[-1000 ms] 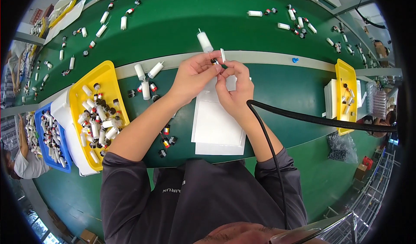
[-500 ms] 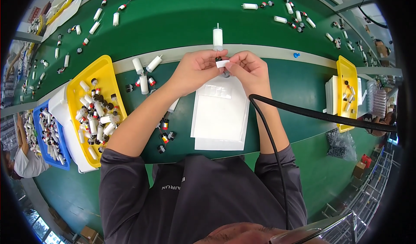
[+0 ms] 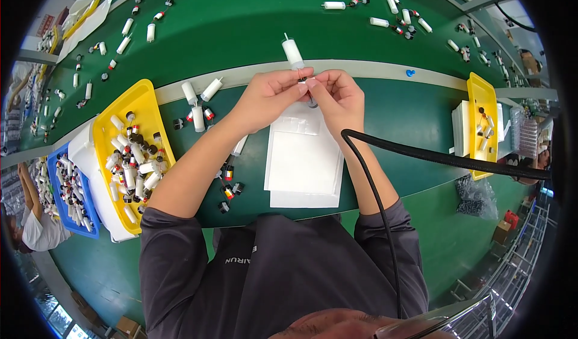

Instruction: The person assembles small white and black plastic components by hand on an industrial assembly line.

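Observation:
In front of me, at the strip along the table's far edge, my left hand point(image 3: 274, 99) and my right hand point(image 3: 341, 101) meet in close pinches. Between them is a small dark part on thin wires, joined to a white cylinder point(image 3: 292, 52) with a thin stem, which sticks out beyond my fingers and leans left. The fingertips of both hands press a small white label point(image 3: 303, 81) against the dark part; most of it is covered by the thumbs. Below the hands lies a stack of white sheets point(image 3: 303, 164) with a clear film piece on top.
Left of my arm are a yellow tray point(image 3: 149, 98) heaped with cylinder assemblies and a blue tray point(image 3: 93, 230). Loose cylinders point(image 3: 198, 117) lie beside my left forearm. A black cable point(image 3: 433, 156) crosses my right forearm. Another yellow tray point(image 3: 475, 107) stands right. More assemblies lie on the green belt point(image 3: 241, 26).
The white cylinder has tipped left. The label, earlier a flat strip by the right fingers, is now mostly covered by both thumbs. Assemblies on the far belt have shifted left.

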`<state>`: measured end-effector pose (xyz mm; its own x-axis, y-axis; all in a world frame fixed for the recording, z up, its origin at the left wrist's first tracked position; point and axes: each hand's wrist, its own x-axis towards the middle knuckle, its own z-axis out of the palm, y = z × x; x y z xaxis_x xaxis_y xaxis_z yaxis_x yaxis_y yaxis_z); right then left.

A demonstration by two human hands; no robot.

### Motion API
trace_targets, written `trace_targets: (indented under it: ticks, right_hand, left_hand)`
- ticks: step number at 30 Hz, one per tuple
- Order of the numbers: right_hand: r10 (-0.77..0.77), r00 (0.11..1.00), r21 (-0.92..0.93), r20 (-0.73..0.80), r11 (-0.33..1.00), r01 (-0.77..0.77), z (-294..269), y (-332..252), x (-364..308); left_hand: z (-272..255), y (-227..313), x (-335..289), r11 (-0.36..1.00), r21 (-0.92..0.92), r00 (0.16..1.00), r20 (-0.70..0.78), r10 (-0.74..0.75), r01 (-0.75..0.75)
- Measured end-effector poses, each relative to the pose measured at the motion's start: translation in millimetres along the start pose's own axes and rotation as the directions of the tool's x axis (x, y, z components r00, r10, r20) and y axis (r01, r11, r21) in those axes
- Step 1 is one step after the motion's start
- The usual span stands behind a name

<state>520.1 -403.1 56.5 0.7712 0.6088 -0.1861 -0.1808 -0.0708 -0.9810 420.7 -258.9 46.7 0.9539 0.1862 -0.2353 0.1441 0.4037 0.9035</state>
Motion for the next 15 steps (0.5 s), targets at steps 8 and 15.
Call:
trace_targets:
  ticks: [8,15]
  right_hand:
    - [-0.601,0.786,-0.464,0.143,0.661,0.589,-2,10,0]
    - [-0.522,0.852,-0.362,0.029,0.789,0.496,-6,-9,-4]
  left_hand:
    - [-4,-8,6,0.995,-0.094,0.998,-0.045,0.035,-0.04]
    - [1,3,4,0.97,-0.239,0.995,-0.094,0.028,-0.049]
